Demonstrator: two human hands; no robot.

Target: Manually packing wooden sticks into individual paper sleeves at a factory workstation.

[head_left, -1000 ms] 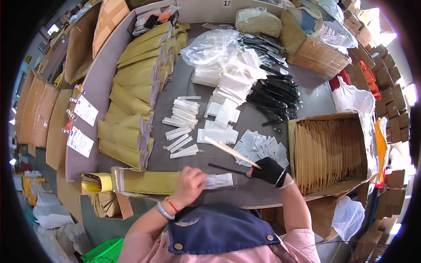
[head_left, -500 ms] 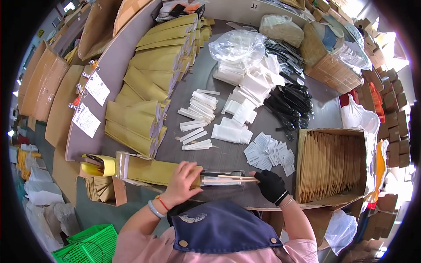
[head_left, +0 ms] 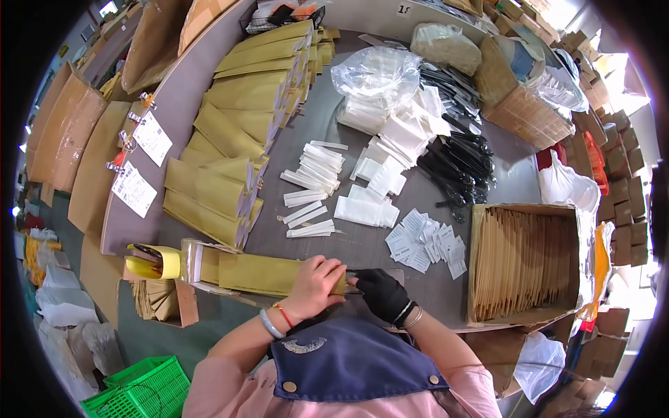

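A long brown paper sleeve (head_left: 261, 274) lies flat along the table's near edge. My bare left hand (head_left: 320, 284) is over its right end, thumb and fingers closed on the paper. My right hand (head_left: 380, 294), in a black glove with bare fingertips, meets the sleeve's right end. Its fingers are drawn together there, and what they hold is hidden. At the sleeve's left end is an open cardboard box (head_left: 202, 261). Beyond the hands lie white paper strips (head_left: 310, 228) and a loose pile of small printed cards (head_left: 426, 242).
Stacked brown sleeves (head_left: 240, 129) fill the left side. White packets (head_left: 366, 207) and black plastic-wrapped items (head_left: 456, 167) lie mid-table. A carton of upright brown sleeves (head_left: 526, 265) stands right. A yellow holder (head_left: 155, 262) sits left, above a green crate (head_left: 143, 386) on the floor.
My right hand has moved left to the sleeve's end; the pale wooden sticks it held out no longer show. My left hand and the sleeve have shifted right.
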